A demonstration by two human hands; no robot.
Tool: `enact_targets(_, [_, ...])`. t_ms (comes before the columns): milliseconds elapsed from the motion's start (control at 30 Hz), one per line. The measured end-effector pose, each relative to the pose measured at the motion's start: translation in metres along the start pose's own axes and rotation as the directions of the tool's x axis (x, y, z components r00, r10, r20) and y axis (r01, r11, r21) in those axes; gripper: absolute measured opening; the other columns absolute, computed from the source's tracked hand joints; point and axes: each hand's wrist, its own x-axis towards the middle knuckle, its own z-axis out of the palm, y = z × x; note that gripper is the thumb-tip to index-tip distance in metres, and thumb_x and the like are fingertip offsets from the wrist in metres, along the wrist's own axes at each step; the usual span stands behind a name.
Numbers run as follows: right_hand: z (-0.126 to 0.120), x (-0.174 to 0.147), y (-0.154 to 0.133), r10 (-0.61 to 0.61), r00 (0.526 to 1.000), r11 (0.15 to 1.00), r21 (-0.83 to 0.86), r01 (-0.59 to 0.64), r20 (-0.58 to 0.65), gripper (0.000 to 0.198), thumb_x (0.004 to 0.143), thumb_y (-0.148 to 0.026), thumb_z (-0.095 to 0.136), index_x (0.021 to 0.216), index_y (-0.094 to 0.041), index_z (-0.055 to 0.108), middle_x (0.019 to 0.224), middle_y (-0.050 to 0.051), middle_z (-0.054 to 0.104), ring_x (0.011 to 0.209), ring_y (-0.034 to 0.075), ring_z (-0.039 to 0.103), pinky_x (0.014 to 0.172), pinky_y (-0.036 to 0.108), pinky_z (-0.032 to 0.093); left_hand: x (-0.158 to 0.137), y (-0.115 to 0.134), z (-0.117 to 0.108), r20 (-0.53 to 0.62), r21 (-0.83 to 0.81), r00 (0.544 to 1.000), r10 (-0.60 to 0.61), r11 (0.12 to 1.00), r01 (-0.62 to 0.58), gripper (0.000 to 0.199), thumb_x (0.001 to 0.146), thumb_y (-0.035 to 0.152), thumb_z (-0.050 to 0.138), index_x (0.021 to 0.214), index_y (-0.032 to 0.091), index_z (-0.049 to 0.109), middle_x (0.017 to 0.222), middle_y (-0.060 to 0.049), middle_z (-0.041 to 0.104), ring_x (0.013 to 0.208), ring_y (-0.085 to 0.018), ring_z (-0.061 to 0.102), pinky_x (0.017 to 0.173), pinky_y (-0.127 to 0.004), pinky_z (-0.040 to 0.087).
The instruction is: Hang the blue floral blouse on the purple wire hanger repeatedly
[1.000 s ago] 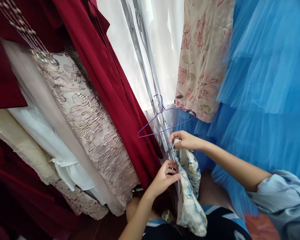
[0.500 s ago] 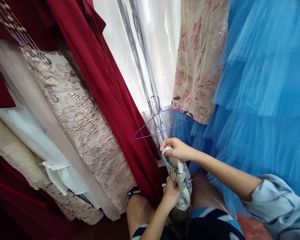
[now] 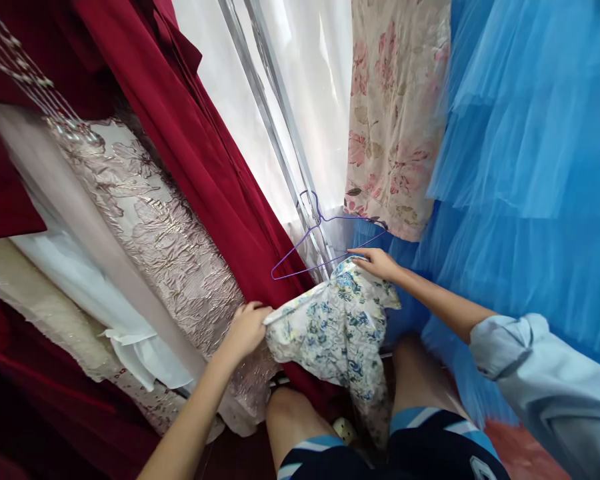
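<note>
A white garment with a blue and yellow floral print [image 3: 330, 327] is stretched between my hands, its lower part hanging toward my knees. My left hand [image 3: 250, 327] is closed on its left upper corner, close to the dark red dress [image 3: 240, 220]. At the upper right edge, my right hand [image 3: 375, 262] pinches the cloth. Just above the garment, a thin purple wire hanger [image 3: 300, 272] hangs by its hook on a metal pole [image 3: 280, 120]. Nothing hangs on the hanger.
To the left hang a pale pink embroidered dress [image 3: 165, 233] and several white and cream garments. On the right are a pink floral garment [image 3: 395, 133] and a layered blue tulle dress [image 3: 520, 160]. A white curtain [image 3: 320, 87] is behind the pole.
The bunched garment has been spread out between my hands. My left hand moved left and up with its corner; my right hand moved right and slightly up.
</note>
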Motion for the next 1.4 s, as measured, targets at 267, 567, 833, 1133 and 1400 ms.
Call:
enact_targets(267, [-0.009, -0.005, -0.027, 0.005, 0.999, 0.992, -0.128, 0.0, 0.043, 0.029, 0.094, -0.043, 0.053, 0.103, -0.021, 0.069, 0.08, 0.004, 0.07, 0.073, 0.019, 0.061, 0.06, 0.024, 0.033, 0.058, -0.029, -0.053, -0.138, -0.08, 0.989, -0.061, 0.996, 0.05, 0.035, 0.086, 0.02, 0.039, 0.106, 0.023, 0.068, 0.124, -0.009, 0.068, 0.116, -0.03, 0.056, 0.096, -0.04, 0.043])
enact_targets(567, [-0.008, -0.023, -0.052, -0.006, 0.998, 0.995, -0.102, 0.013, 0.068, 0.027, 0.09, -0.044, 0.059, 0.097, -0.02, 0.07, 0.075, 0.003, 0.069, 0.069, 0.018, 0.061, 0.059, 0.024, 0.031, 0.082, -0.026, -0.053, -0.37, -0.291, 0.908, -0.196, 0.953, 0.087, 0.014, 0.075, 0.015, 0.041, 0.073, 0.021, 0.054, 0.092, -0.007, 0.06, 0.089, -0.024, 0.059, 0.078, -0.032, 0.043])
enact_targets(833, [-0.014, -0.02, -0.071, 0.06, 0.993, 0.96, -0.28, -0.029, 0.103, 0.028, 0.093, -0.043, 0.058, 0.098, -0.019, 0.071, 0.088, 0.008, 0.074, 0.083, 0.023, 0.067, 0.061, 0.026, 0.032, 0.03, -0.044, -0.037, -0.401, -0.178, 0.873, -0.279, 0.958, 0.224, 0.019, 0.079, 0.014, 0.042, 0.081, 0.023, 0.058, 0.079, -0.003, 0.062, 0.075, -0.022, 0.055, 0.062, -0.029, 0.031])
enact_targets(1133, [-0.015, -0.022, -0.069, 0.086, 0.991, 0.971, -0.233, -0.06, 0.101, 0.028, 0.089, -0.045, 0.061, 0.093, -0.019, 0.071, 0.083, 0.007, 0.072, 0.078, 0.02, 0.064, 0.059, 0.025, 0.031, 0.054, -0.038, -0.044, -0.371, -0.597, 0.831, -0.415, 0.791, 0.129, 0.022, 0.067, 0.016, 0.041, 0.075, 0.019, 0.061, 0.071, -0.002, 0.063, 0.073, -0.02, 0.058, 0.064, -0.025, 0.039])
enact_targets(1400, [-0.002, -0.031, -0.083, 0.122, 0.991, 0.99, -0.083, -0.117, 0.055, 0.023, 0.084, -0.042, 0.065, 0.081, -0.019, 0.07, 0.073, 0.005, 0.069, 0.071, 0.019, 0.061, 0.059, 0.025, 0.032, 0.117, 0.017, -0.062, -0.355, -0.587, 0.88, -0.316, 0.808, 0.054, 0.028, 0.075, 0.018, 0.045, 0.085, 0.017, 0.071, 0.086, -0.007, 0.072, 0.082, -0.023, 0.064, 0.074, -0.029, 0.045])
